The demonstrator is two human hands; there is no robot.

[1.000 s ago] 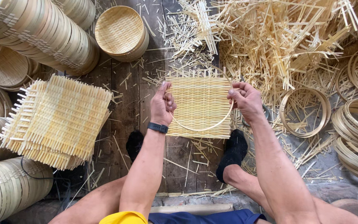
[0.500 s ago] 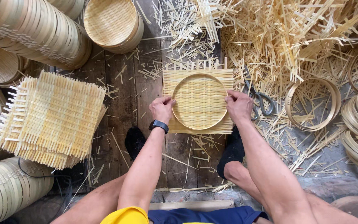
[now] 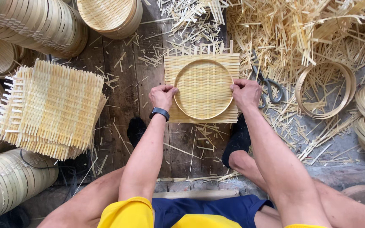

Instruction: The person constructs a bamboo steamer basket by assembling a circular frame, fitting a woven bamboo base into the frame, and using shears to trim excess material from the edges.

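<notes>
Lowered since a second ago, the mat (image 3: 202,88) now lies flat on the floor with a hoop (image 3: 203,63) pressed on it. Left hand (image 3: 162,96) and right hand (image 3: 246,93) each pinch the hoop's rim at its sides; scissors (image 3: 270,86) lie just right.

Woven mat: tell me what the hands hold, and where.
Both hands grip the hoop on the mat: left hand at its left rim, right hand at its right.

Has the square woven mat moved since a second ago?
Yes. The woven mat went from held up to lying flat on the floor planks, hoop pressed on it, beside the scissors.
</notes>
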